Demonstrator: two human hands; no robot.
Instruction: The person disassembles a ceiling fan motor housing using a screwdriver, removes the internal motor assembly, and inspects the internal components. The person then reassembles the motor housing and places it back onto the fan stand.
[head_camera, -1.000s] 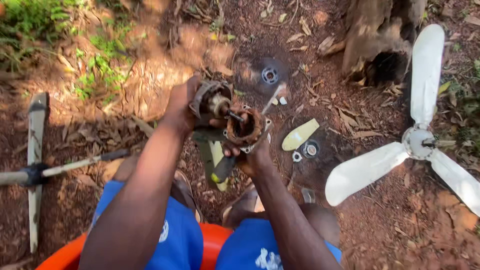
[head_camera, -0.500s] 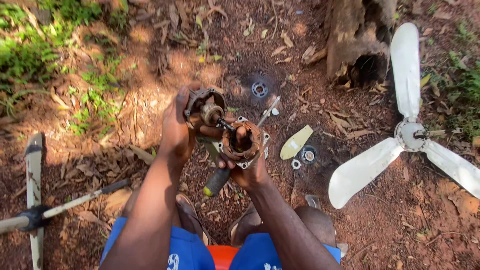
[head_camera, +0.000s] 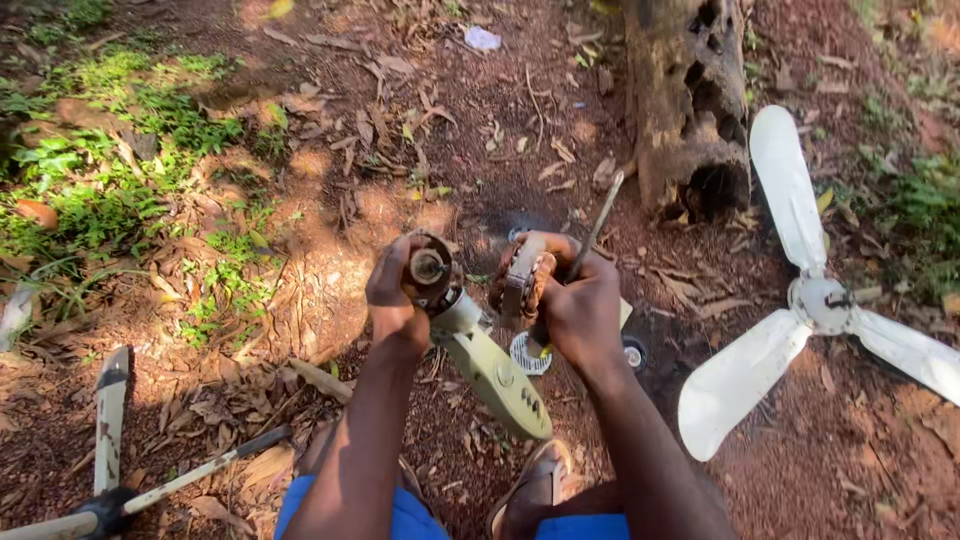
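Landmark: fan motor housing (head_camera: 432, 272), a rusty round part with a shaft at its middle, is held up above the bare soil; the other places are told from it.
Left hand (head_camera: 392, 290): its fingers are wrapped narrowly around the housing from the left side.
Housing neck: a pale green arm (head_camera: 495, 372) is seen to hang from the housing, slanting down and to the right towards the knees.
Right hand (head_camera: 580, 300): just right of the housing, its fingers are closed on a copper-coloured motor winding (head_camera: 522, 280), which is held edge-on and apart from the housing.
Thin tool: a slim metal rod (head_camera: 596, 225) is gripped in the same hand and points up and away; it is possibly a screwdriver, though its tip cannot be made out.
Progress: the motor is judged to be already opened, the winding being out of the housing; what is left is not shown.
Ground below: a small round ribbed part (head_camera: 527, 355) is laid on the soil beneath the housing, with a dark ring (head_camera: 633, 352) beside it.
Far right: a white three-blade fan propeller (head_camera: 820, 300) is laid flat, well apart from the housing.
Behind, right: a hollow tree stump (head_camera: 690, 110) is stood.
Lower left: a dark-jointed stand bar (head_camera: 180, 478) is laid on dry leaves.
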